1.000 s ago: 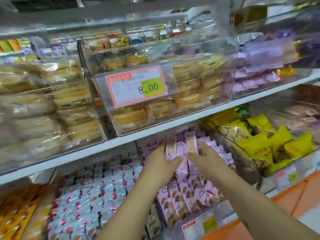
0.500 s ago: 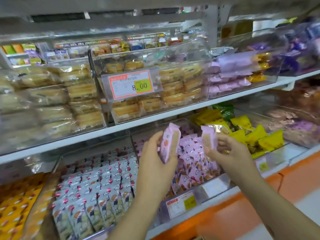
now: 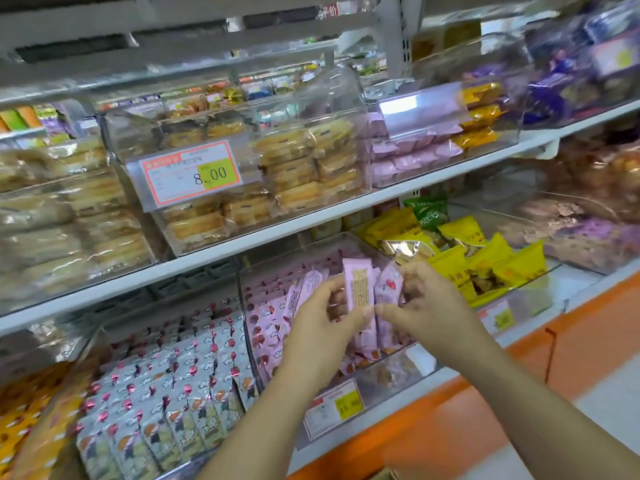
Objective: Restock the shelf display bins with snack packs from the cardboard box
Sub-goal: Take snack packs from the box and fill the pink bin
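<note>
My left hand (image 3: 320,327) grips a pink snack pack (image 3: 359,292) held upright, its printed back facing me. Right beside it, my right hand (image 3: 420,303) pinches a second pink snack pack (image 3: 388,296); the two packs touch edge to edge. Both hands hover over the clear display bin (image 3: 391,379) on the lower shelf, which holds several rows of the same pink packs (image 3: 268,323). A corner of brown cardboard (image 3: 384,474) shows at the bottom edge; the rest of the box is out of view.
Left of the pink bin is a bin of white-and-green packs (image 3: 173,403); to the right, yellow packs (image 3: 485,258). The white upper shelf (image 3: 311,223) overhangs the bins and carries clear boxes of cakes with a price tag (image 3: 190,173). The orange shelf base (image 3: 485,410) runs below.
My two hands, apart half a second ago with one pack each, have come together so the packs touch. The view has shifted a little to the right.
</note>
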### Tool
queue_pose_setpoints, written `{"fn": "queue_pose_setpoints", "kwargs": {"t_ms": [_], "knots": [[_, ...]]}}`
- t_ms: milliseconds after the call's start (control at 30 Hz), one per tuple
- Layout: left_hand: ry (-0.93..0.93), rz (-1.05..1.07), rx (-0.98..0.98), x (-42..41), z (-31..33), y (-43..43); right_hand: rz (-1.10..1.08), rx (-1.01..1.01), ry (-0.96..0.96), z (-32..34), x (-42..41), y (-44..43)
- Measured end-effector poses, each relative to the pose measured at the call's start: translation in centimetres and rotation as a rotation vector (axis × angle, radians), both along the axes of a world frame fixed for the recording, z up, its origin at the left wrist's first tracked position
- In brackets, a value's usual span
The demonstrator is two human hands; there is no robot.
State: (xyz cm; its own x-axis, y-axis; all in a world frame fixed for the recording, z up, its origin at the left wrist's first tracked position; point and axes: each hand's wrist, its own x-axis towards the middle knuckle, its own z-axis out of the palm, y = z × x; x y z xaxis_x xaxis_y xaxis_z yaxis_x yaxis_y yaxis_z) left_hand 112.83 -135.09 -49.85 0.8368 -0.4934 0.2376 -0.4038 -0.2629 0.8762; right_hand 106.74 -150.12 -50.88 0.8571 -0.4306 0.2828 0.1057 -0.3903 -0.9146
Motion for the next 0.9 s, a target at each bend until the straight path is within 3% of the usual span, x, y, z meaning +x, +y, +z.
{"fn": "queue_pose_setpoints", "kwargs": {"t_ms": [133,433,567,733,900], "knots": [[0.029,-0.031,-0.024,0.0,-0.2,-0.5,0.097,-0.043,0.071,0.0,-0.7,-0.3],[0.131,-0.150,0.006,0.1,0.0,-0.2,0.103,-0.020,0.010,0.9,-1.6,-0.7],[0.246,-0.109,-0.093,0.1,-0.3,-0.2,0.148,0.029,0.004,1.0,-1.6,-1.0],[0.453,-0.099,-0.248,-0.1,-0.2,-0.3,0.050,0.148,-0.037,0.8,-1.2,-1.6],[0.440,-0.102,-0.273,-0.8,-0.1,-0.6,0.086,0.128,0.023,0.6,-0.8,-0.9]]}}
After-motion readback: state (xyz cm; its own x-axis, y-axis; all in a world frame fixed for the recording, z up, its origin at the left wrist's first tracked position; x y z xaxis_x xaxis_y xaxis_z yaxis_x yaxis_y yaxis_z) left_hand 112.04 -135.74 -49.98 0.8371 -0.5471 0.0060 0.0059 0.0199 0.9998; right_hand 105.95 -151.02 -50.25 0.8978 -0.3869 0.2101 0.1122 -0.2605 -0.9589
